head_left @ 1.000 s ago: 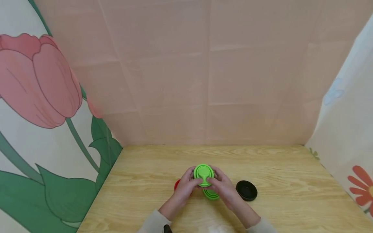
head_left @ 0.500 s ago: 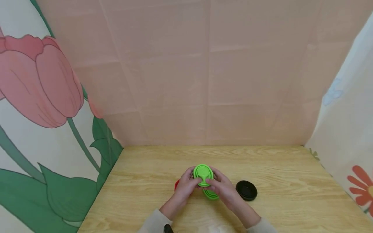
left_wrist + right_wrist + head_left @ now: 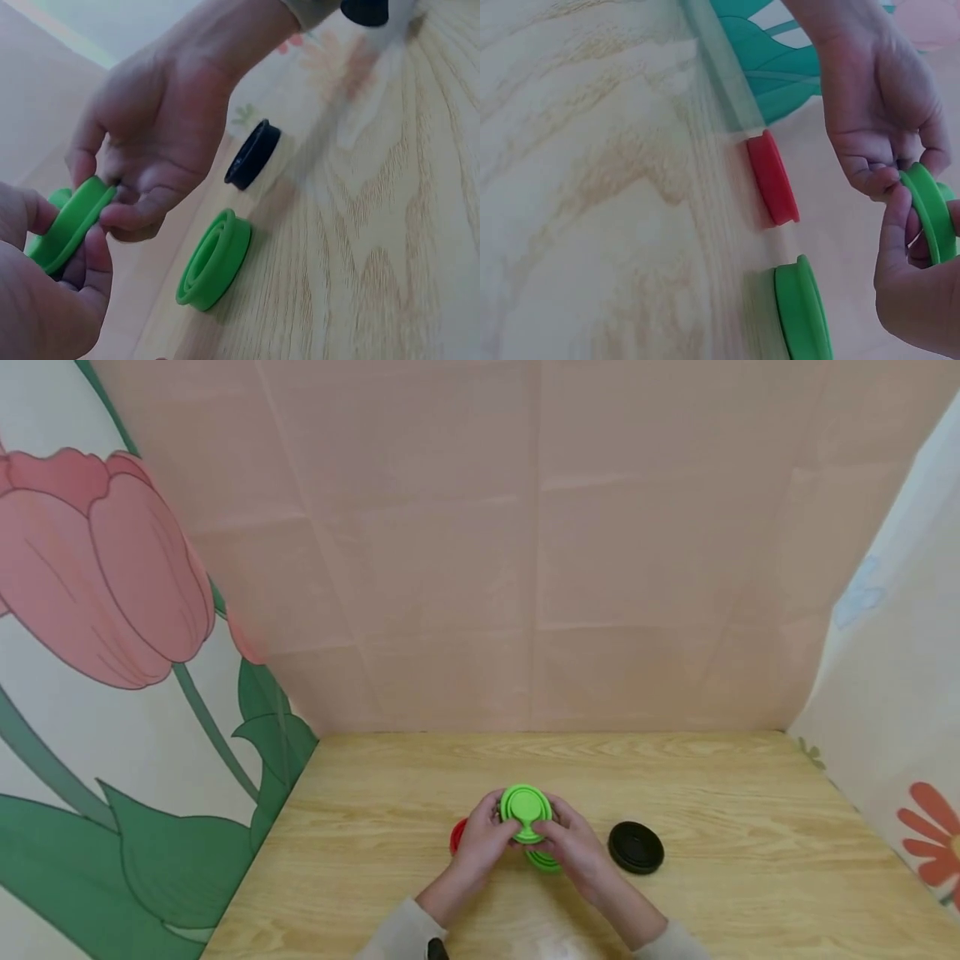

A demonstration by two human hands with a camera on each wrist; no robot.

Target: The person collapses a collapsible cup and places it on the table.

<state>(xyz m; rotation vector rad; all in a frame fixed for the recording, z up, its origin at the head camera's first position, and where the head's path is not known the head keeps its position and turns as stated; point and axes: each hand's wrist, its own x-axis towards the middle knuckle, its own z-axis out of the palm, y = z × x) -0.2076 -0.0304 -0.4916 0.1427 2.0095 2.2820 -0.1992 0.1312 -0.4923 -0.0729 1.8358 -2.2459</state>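
Observation:
Both hands hold a round green collapsible silicone piece (image 3: 527, 806), ringed like a folded cup, above the table. My left hand (image 3: 480, 842) grips its left side and my right hand (image 3: 577, 845) its right, with both thumbs on the face turned to the head camera. In the left wrist view the held piece (image 3: 71, 225) is tilted, fingertips pinching its rim. Beneath the hands a second green ringed piece (image 3: 215, 260) lies on the table, partly hidden in the head view. A red round piece (image 3: 772, 178) lies beside it, mostly covered by my left hand from above.
A black round ringed piece (image 3: 636, 847) lies on the wooden table (image 3: 360, 827), right of my right hand. A pinkish sheet (image 3: 435, 568) hangs behind the table. Flower-printed sheets stand at the left (image 3: 105, 568) and right (image 3: 892, 693) sides.
The hands keep their hold on the green piece and have shifted very slightly to the right. A little more of the red piece shows beside the left hand.

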